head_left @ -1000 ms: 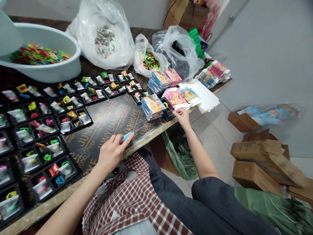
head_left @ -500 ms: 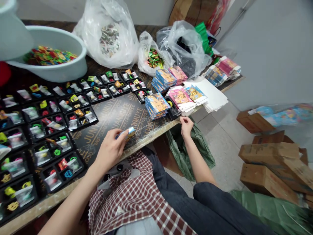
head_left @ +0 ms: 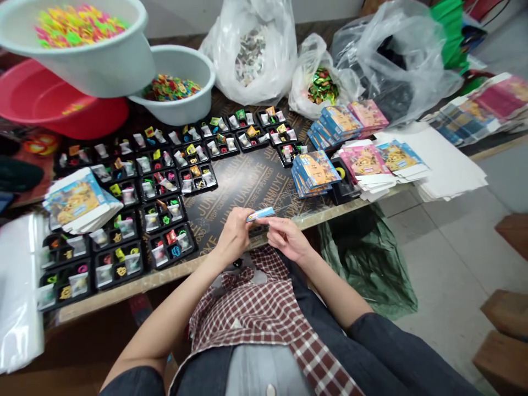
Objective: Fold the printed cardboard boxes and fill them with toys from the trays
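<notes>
Near the table's front edge, my left hand [head_left: 236, 234] is closed on a small blue cardboard box [head_left: 261, 214], seen nearly edge-on. The closed fingers of my right hand [head_left: 287, 237] meet the right end of the same box, thumb and forefinger together. Behind and to the left lie rows of black compartment trays [head_left: 198, 180] filled with small toys and clear packets. To the right of my hands are a stack of blue printed boxes [head_left: 315, 170], and beside it a black tray [head_left: 345, 184] with a yellow piece, partly hidden.
Flat pink and blue cartons [head_left: 363, 165] lie at the right on white sheets [head_left: 449, 159]. Tubs of plastic pieces [head_left: 181, 110] and clear bags [head_left: 256, 60] line the back. More cartons [head_left: 80, 198] lie on the left trays. A green sack [head_left: 371, 264] hangs below the table edge.
My right hand has come from beside the cartons at the right to the box in my left hand. The left hand has raised the box slightly. The view has turned left.
</notes>
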`<state>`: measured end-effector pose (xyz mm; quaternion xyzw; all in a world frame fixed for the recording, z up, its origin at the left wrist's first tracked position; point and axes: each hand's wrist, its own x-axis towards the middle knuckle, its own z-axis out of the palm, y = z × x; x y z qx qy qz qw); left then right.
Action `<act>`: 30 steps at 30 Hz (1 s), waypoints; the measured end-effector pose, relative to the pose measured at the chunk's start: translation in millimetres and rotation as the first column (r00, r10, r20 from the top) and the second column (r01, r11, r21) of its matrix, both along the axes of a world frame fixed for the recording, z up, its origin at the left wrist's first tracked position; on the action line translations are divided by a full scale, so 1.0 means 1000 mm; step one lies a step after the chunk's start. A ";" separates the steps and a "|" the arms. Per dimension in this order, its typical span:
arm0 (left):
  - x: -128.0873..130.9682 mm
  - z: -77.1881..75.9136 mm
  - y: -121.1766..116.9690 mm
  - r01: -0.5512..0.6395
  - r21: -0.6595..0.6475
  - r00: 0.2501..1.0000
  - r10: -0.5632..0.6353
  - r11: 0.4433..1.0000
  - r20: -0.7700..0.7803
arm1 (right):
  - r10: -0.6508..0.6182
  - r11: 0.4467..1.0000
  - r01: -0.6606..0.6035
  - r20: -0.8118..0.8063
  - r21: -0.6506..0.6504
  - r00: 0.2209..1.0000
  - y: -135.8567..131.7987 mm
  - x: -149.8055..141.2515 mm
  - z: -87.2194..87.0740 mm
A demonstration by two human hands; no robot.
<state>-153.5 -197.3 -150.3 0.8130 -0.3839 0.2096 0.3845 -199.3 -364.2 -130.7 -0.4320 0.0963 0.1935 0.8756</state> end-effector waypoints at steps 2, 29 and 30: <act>-0.001 -0.001 0.001 0.018 0.015 1.000 -0.018 1.000 -0.003 | -0.005 1.000 0.005 -0.018 0.021 1.000 0.000 0.001 -0.002; -0.027 -0.030 0.009 -0.065 0.115 0.991 0.051 0.991 0.124 | -0.066 -0.068 0.493 0.497 -0.867 0.865 -0.177 0.104 -0.001; -0.027 -0.034 0.010 -0.077 0.132 0.991 0.062 0.988 0.117 | -0.055 -0.182 0.463 0.479 -0.868 0.876 -0.180 0.104 -0.001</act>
